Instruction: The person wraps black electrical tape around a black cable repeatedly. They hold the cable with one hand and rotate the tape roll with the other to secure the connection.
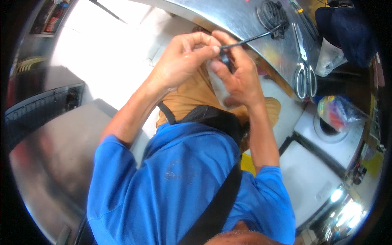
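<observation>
Apparently, the left hand (185, 53) pinches a thin, round, plastic-looking black cable (255, 38) at upper centre; just beside it, the right hand (241, 75) curls near a small, dark, unclear object (225, 59), its grip impossible to tell. A hard pull could drag the coiled black bundle (268, 14) across the brushed-metal bench (228, 16) at upper right, since the cable seems joined to it; a loose pinch could let the cable slip. Counted: two hands, one cable, one bundle, one pair of white-and-black-handled steel scissors (303, 59)
</observation>
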The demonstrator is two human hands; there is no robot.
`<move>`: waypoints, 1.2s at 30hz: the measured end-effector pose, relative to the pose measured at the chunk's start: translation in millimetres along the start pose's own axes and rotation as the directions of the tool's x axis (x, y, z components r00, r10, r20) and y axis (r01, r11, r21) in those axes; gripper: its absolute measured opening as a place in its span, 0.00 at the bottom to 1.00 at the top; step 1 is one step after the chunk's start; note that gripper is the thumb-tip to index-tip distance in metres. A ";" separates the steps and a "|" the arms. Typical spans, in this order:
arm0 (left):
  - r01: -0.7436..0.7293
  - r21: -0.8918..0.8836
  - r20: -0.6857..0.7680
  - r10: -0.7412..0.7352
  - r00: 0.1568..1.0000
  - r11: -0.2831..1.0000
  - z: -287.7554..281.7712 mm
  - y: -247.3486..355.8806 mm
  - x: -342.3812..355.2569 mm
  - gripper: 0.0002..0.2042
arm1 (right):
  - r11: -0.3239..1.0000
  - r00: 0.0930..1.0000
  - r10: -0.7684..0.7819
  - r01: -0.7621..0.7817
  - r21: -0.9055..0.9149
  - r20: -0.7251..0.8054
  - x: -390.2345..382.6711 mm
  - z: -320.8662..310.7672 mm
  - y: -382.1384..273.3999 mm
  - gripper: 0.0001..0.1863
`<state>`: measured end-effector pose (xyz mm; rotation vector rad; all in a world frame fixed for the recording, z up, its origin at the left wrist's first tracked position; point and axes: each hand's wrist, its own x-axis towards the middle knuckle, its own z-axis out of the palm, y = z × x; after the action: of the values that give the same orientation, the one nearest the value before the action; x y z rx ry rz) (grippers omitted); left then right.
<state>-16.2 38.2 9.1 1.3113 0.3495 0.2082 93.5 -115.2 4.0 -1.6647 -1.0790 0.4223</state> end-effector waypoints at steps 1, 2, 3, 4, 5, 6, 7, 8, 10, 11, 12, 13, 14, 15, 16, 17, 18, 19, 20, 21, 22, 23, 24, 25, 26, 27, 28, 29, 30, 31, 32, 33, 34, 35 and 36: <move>0.018 0.010 0.007 -0.018 1.000 1.000 -1.7 -2.2 0.4 0.06 | 1.000 0.999 0.028 -0.028 -0.003 0.040 -0.3 -1.3 0.0 0.29; -0.015 0.064 0.012 0.014 1.000 0.998 -3.2 -4.7 1.2 0.05 | 0.998 0.997 0.065 -0.065 -0.008 0.043 -0.3 -2.8 -5.9 0.24; -0.046 0.118 0.020 0.044 0.999 0.992 -4.6 -7.0 2.2 0.05 | 0.997 0.997 0.055 -0.052 -0.048 0.049 -0.6 -4.6 -8.1 0.23; -0.077 0.166 0.032 0.073 0.997 0.983 -3.4 -6.2 2.5 0.05 | 0.995 0.997 0.049 -0.044 -0.092 0.056 -2.4 -7.7 -9.1 0.22; -0.101 0.305 0.034 0.096 0.995 0.947 -2.7 -2.1 0.9 0.05 | 0.990 0.997 0.044 -0.035 -0.136 0.063 -3.4 -9.7 -10.5 0.21; -0.123 0.437 0.040 0.118 0.992 0.891 -1.7 5.9 -2.0 0.05 | 0.985 0.995 0.066 -0.053 -0.162 0.073 -2.9 -11.0 -13.4 0.20; -0.144 0.560 0.050 0.140 0.989 0.816 -0.7 11.7 -3.2 0.05 | 0.979 0.993 0.087 -0.071 -0.189 0.082 -1.4 -12.8 -17.3 0.19; -0.235 0.625 0.084 0.234 0.969 0.745 -1.0 8.8 -2.2 0.05 | 0.973 0.990 0.109 -0.087 -0.216 0.091 -0.7 -13.8 -19.9 0.17; -0.392 0.730 0.172 0.405 0.898 0.560 -2.1 2.1 0.9 0.06 | 0.970 0.984 0.169 -0.155 -0.190 0.060 -0.9 -12.8 -23.3 0.16; -0.377 0.733 0.172 0.381 0.908 0.566 -2.1 2.5 2.1 0.06 | 0.967 0.979 0.198 -0.187 -0.174 0.046 -0.6 -11.9 -24.4 0.15; -0.361 0.737 0.173 0.357 0.918 0.572 -1.9 3.4 3.4 0.06 | 0.968 0.982 0.186 -0.179 -0.174 0.027 -0.3 -11.0 -24.6 0.15; -0.346 0.739 0.174 0.332 0.927 0.578 -1.8 4.2 4.0 0.06 | 0.970 0.985 0.175 -0.171 -0.175 0.008 -0.6 -10.2 -24.3 0.14; -0.304 0.715 0.160 0.276 0.948 0.630 -1.9 7.8 3.0 0.06 | 0.971 0.986 0.164 -0.163 -0.176 -0.011 -1.2 -9.6 -23.8 0.14; -0.259 0.687 0.149 0.218 0.965 0.678 -1.7 13.3 1.0 0.06 | 0.970 0.984 0.177 -0.179 -0.165 -0.026 -2.2 -9.3 -23.2 0.13; -0.211 0.658 0.141 0.158 0.977 0.723 -1.5 16.2 -0.1 0.05 | 0.969 0.981 0.190 -0.194 -0.155 -0.041 -3.4 -9.4 -22.8 0.13; -0.216 0.654 0.145 0.160 0.976 0.725 -1.7 15.3 0.5 0.05 | 0.967 0.977 0.204 -0.210 -0.144 -0.056 -4.4 -9.4 -22.2 0.12; -0.220 0.649 0.150 0.162 0.975 0.728 -2.1 13.8 1.7 0.05 | 0.969 0.977 0.201 -0.209 -0.131 -0.071 -5.1 -9.4 -21.7 0.11; -0.225 0.646 0.154 0.164 0.974 0.730 -2.4 12.4 2.4 0.05 | 0.971 0.977 0.197 -0.206 -0.117 -0.086 -5.5 -9.2 -21.1 0.11; -0.243 0.618 0.149 0.192 0.970 0.747 -1.2 9.9 2.5 0.05 | 0.974 0.976 0.194 -0.204 -0.103 -0.101 -5.7 -9.2 -20.5 0.10; -0.261 0.590 0.143 0.220 0.965 0.764 1.1 6.4 2.5 0.05 | 0.972 0.976 0.194 -0.204 -0.118 -0.095 -6.0 -10.4 -19.9 0.09; -0.279 0.562 0.135 0.247 0.960 0.779 3.2 3.0 2.4 0.05 | 0.970 0.977 0.195 -0.206 -0.132 -0.090 -6.5 -12.6 -18.9 0.08; -0.283 0.549 0.120 0.260 0.958 0.787 4.7 0.1 2.2 0.06 | 0.967 0.977 0.196 -0.206 -0.147 -0.084 -7.0 -14.3 -17.9 0.08; -0.286 0.537 0.105 0.273 0.956 0.794 6.0 -2.5 1.9 0.06 | 0.971 0.976 0.202 -0.210 -0.118 -0.077 -7.5 -14.9 -16.5 0.07; -0.290 0.523 0.092 0.285 0.954 0.801 7.2 -4.8 1.9 0.06 | 0.973 0.975 0.209 -0.215 -0.090 -0.073 -8.7 -15.3 -14.2 0.07; -0.308 0.520 0.096 0.303 0.948 0.797 7.6 -7.0 2.2 0.06 | 0.974 0.974 0.215 -0.219 -0.061 -0.068 -9.8 -15.7 -11.8 0.06; -0.325 0.517 0.099 0.321 0.942 0.792 7.7 -9.0 2.7 0.07 | 0.977 0.977 0.207 -0.210 -0.045 -0.059 -10.6 -16.3 -9.0 0.06; -0.341 0.514 0.101 0.339 0.935 0.787 7.5 -10.1 2.9 0.07 | 0.979 0.979 0.198 -0.200 -0.028 -0.049 -11.0 -16.6 -5.7 0.06; -0.311 0.508 0.095 0.307 0.947 0.803 7.6 -9.6 2.5 0.07 | 0.982 0.981 0.190 -0.190 -0.011 -0.039 -11.8 -16.9 -3.0 0.06; -0.281 0.502 0.088 0.275 0.957 0.818 8.0 -8.3 1.7 0.07 | 0.980 0.980 0.197 -0.197 0.019 -0.036 -13.2 -17.3 -1.0 0.06; -0.249 0.497 0.081 0.241 0.967 0.831 8.0 -7.8 1.0 0.07 | 0.978 0.978 0.204 -0.203 0.052 -0.033 -14.7 -17.3 1.1 0.06; -0.239 0.475 0.075 0.232 0.970 0.847 8.0 -9.4 0.8 0.08 | 0.974 0.977 0.212 -0.209 0.084 -0.030 -16.1 -17.4 3.2 0.06; -0.229 0.453 0.068 0.222 0.973 0.862 8.1 -12.1 0.7 0.08 | 0.973 0.978 0.206 -0.202 0.110 -0.022 -17.7 -17.5 5.8 0.06; -0.219 0.428 0.063 0.213 0.975 0.877 8.4 -14.1 0.5 0.08 | 0.971 0.979 0.201 -0.197 0.133 -0.016 -19.9 -17.8 8.3 0.06; -0.184 0.414 0.065 0.172 0.983 0.892 7.7 -12.3 0.5 0.08 | 0.969 0.981 0.196 -0.192 0.157 -0.010 -21.3 -18.0 9.6 0.06; -0.148 0.400 0.068 0.131 0.989 0.905 6.1 -8.3 0.6 0.08 | 0.969 0.980 0.197 -0.195 0.152 -0.001 -21.5 -18.1 9.8 0.07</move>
<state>-13.8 30.8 2.3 1.7514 0.2726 0.2386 99.6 -143.5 -2.9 -1.6419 -0.8516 0.6032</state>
